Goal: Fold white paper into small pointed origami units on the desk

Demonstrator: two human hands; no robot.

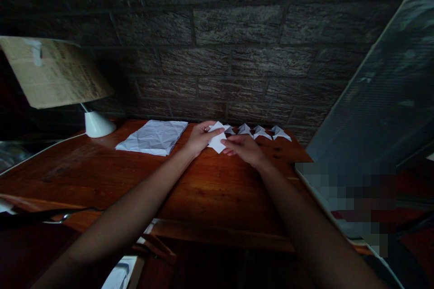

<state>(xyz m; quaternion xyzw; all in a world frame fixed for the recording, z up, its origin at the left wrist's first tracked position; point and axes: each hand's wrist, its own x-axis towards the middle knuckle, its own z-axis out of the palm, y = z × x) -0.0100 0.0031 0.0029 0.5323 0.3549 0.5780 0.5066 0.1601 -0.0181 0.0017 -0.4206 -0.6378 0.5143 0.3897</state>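
A small folded piece of white paper (217,141) is held up over the desk between my two hands. My left hand (200,137) grips its left side, the thumb lying across its face. At the lower right edge, my right hand (243,146) pinches it between thumb and fingers. Behind my hands, several folded paper pieces (260,132) stand in a row along the back of the desk; the leftmost is partly hidden. Left of my hands lies a stack of creased white paper sheets (154,137).
The wooden desk (84,171) meets a dark brick wall (237,36). A lamp (98,123) with a brown paper shade stands at the back left, its white cord trailing left. A translucent panel (369,90) leans at the right. An open drawer or shelf shows below.
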